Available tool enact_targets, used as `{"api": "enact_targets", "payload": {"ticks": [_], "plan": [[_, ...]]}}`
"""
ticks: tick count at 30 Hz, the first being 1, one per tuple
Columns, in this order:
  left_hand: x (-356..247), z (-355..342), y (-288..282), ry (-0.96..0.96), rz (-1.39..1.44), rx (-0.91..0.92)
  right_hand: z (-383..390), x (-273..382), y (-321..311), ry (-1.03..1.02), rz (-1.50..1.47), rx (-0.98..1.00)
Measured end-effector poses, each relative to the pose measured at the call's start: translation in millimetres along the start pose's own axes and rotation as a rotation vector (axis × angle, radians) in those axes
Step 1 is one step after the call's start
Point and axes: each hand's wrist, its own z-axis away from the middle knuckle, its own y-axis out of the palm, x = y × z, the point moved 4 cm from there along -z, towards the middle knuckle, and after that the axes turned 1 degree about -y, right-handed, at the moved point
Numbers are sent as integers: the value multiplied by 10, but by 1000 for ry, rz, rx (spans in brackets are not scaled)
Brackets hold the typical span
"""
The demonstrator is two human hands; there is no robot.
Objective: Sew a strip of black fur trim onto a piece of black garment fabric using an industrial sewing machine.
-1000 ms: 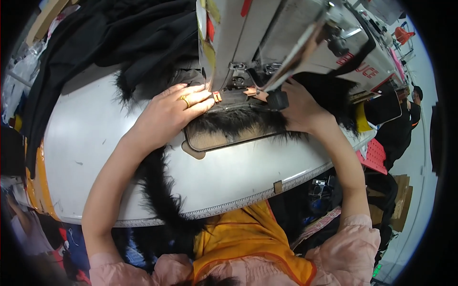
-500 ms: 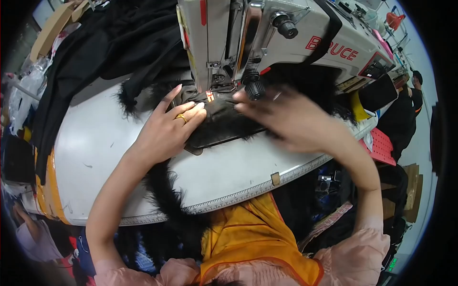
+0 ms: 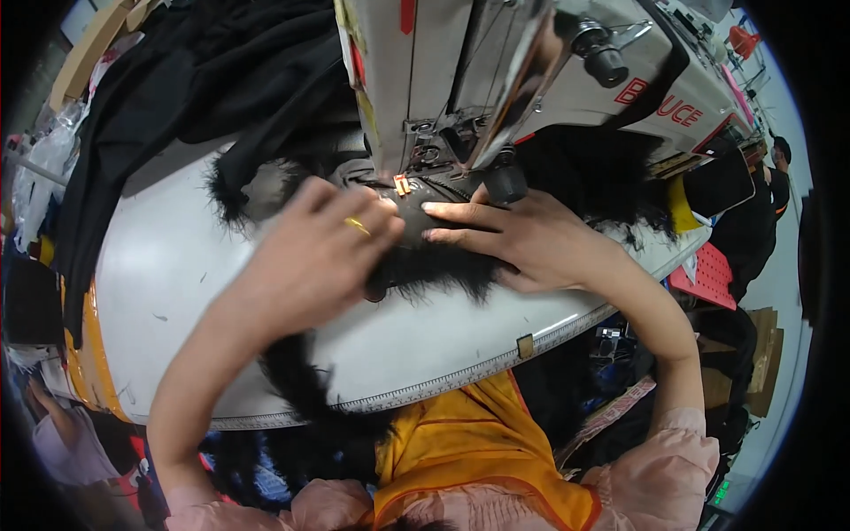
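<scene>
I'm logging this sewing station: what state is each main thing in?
Left hand: blurred, fingers bent at the fabric, hold unclear
Right hand: open, fingers spread on the fabric
Fabric: dark, fur-trimmed, partly under the sewing machine
Sewing machine: running or stopped, cannot tell
Fur strip: draped over the table's near edge
Ring: worn on a finger
Apron: worn, creased

Just in front of the sewing machine (image 3: 403,80), our left hand (image 3: 323,248) blurs, fingers bent; farther right, our right hand (image 3: 544,239) is palm down, fingers spread leftward. Our forearms (image 3: 199,380) angle inward toward the machine.
</scene>
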Motion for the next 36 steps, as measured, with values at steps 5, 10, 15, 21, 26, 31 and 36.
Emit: {"api": "enact_targets", "payload": {"ticks": [5, 10, 15, 21, 26, 31, 36], "plan": [[204, 10, 340, 78, 77, -328, -121, -142, 146, 148, -6, 48], [227, 5, 284, 43, 264, -233, -52, -298, 137, 29, -118, 17], [59, -3, 226, -115, 217, -143, -45, -301, 134, 49, -196, -6], [130, -142, 283, -265, 122, -175, -93, -340, 156, 154, -169, -178], [61, 35, 288, -61, 65, -108, -20, -331, 211, -1, -173, -111], [-226, 27, 136, 60, 101, -12, -24, -136, 157, -58, 131, -88], [-87, 193, 199, -14, 187, -42, 0, -137, 172, -31, 159, -87]]}}
